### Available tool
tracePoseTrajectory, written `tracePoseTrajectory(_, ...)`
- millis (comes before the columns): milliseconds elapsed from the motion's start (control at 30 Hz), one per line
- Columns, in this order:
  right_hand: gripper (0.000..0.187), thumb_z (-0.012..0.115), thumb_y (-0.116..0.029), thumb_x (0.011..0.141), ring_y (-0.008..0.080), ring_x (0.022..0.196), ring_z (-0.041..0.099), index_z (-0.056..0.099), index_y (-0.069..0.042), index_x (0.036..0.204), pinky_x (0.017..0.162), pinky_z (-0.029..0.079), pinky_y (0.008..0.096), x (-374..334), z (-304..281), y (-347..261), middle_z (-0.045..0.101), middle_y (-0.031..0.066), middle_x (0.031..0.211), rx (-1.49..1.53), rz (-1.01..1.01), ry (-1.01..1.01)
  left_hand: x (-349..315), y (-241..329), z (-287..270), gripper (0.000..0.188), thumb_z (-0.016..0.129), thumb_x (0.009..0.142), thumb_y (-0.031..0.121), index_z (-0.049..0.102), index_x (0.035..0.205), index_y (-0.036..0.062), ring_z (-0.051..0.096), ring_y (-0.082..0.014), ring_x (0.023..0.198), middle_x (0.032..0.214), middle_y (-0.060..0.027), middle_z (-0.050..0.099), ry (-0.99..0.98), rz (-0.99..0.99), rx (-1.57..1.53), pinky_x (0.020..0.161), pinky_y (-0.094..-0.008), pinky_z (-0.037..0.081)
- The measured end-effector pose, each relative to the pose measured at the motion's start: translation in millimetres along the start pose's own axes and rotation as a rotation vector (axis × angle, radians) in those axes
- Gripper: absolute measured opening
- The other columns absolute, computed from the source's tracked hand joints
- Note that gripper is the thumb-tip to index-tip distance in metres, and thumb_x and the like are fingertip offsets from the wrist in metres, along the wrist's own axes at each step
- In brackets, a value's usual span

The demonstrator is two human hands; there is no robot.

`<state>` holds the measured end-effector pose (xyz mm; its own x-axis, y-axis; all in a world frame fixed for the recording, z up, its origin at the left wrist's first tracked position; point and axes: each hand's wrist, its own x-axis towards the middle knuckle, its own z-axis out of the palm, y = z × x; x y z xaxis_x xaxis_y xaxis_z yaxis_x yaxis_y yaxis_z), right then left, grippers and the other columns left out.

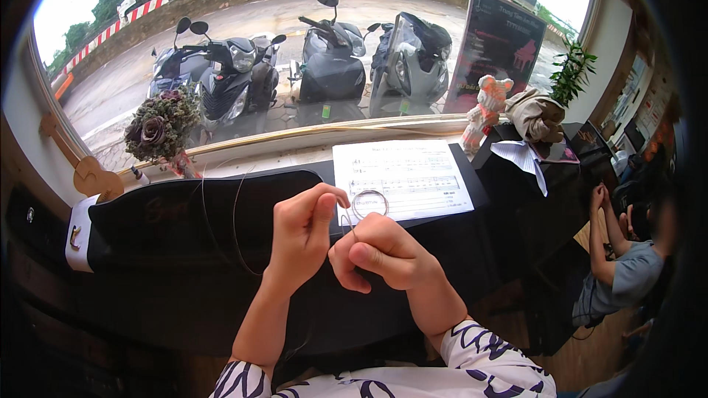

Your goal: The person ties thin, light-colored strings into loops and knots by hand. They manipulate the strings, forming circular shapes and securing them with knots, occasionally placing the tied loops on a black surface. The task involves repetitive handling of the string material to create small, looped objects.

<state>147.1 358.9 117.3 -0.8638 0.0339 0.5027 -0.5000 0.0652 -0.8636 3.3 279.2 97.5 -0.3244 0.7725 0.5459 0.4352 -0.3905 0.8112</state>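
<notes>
Both my hands are raised close together over a dark surface, working on a thin metal string. My left hand (304,234) is closed, its bent fingers pinching the string near the tip of the index finger. My right hand (385,252) is also closed, thumb pressed against the curled fingers, with the string running up out of it. Just above the right hand, part of the thin metal string (370,205) forms a small round coil in front of a sheet. A loose thin strand (236,214) loops down to the left of my left hand; where it joins is unclear.
Sheet music (405,177) lies behind my hands. A black curved panel (169,217) stands left, near a dried bouquet (162,129) and small wooden guitar (96,177). A teddy bear (487,107) sits by the window. At right, another person (627,265) sits.
</notes>
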Motion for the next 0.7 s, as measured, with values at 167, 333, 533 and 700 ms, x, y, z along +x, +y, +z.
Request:
tracePoseTrajectory(167,0.049,0.042,-0.028,0.107,0.014,0.054,0.055,0.054,0.0,0.069,0.053,0.045,0.0256,7,-1,7,0.056,0.0054,0.06,-0.141,-0.135,0.161,5,-3,11,0.007,0.062,0.087,0.005,0.064,0.089,-0.0015,0.064,-0.0349,0.07,0.078,-0.0173,0.065,-0.071,0.084,0.165,0.063,-0.0367,0.05)
tracePoseTrajectory(333,0.048,0.044,-0.031,0.106,0.0141,0.061,0.059,0.06,0.002,0.074,0.059,0.048,0.0251,8,-18,20,0.062,0.0062,0.067,-0.328,-0.2,0.32,-6,-8,4,0.005,0.061,0.078,-0.001,0.057,0.082,-0.0018,0.062,-0.038,0.07,0.074,-0.0175,0.062,-0.333,0.015,0.322,0.064,-0.0423,0.051)
tracePoseTrajectory(533,0.048,0.04,-0.027,0.108,0.0186,0.068,0.064,0.061,0.003,0.077,0.065,0.05,0.0292,8,-20,22,0.066,0.0127,0.076,-0.596,-0.19,0.492,-14,8,-8,0.009,0.057,0.091,0.003,0.06,0.085,-0.0019,0.063,-0.0374,0.068,0.072,-0.0193,0.062,-0.387,0.046,0.53,0.062,-0.0432,0.049)
tracePoseTrajectory(700,0.031,0.05,-0.018,0.104,0.021,0.079,0.071,0.07,0.003,0.092,0.07,0.055,0.0293,13,-12,27,0.071,0.012,0.086,-0.584,-0.226,0.612,-21,21,-15,0.004,0.059,0.089,0.0,0.062,0.09,-0.0003,0.065,-0.0373,0.074,0.081,-0.0176,0.068,-0.449,0.031,0.556,0.065,-0.0414,0.051)
